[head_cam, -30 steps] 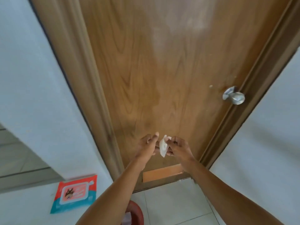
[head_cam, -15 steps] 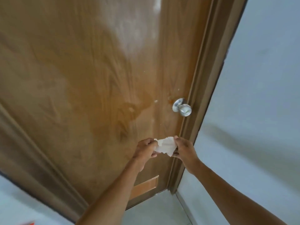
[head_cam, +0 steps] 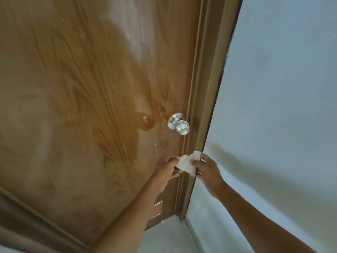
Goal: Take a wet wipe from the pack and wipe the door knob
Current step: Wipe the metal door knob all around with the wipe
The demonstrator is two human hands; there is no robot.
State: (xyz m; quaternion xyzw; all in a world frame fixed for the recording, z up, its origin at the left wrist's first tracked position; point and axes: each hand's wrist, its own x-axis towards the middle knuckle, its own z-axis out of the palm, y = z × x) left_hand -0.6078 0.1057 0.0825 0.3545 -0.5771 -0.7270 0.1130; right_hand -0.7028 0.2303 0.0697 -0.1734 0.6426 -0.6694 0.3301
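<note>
- Wet wipe (head_cam: pixel 187 162), white and crumpled, is stretched between both hands in front of the lower door edge, below the door knob (head_cam: pixel 179 126) and apart from it.
- Left hand (head_cam: pixel 166 168) pinches the wipe's left end with curled fingers, over the wood of the door (head_cam: pixel 87 106).
- Right hand (head_cam: pixel 207 169) grips the wipe's right side, thumb on top, over the edge where the door frame (head_cam: pixel 204 106) meets the white wall (head_cam: pixel 282 115).
- Knob is round and silver, with a keyhole in its face, sitting close to the door's right edge, just beside the frame.
- Open air lies between the hands and the knob; nothing stands in that gap.
- Pale floor (head_cam: pixel 164 236) shows bare at the foot of the door, between the two forearms.
- Small pale specks dot the wood near the knob.
</note>
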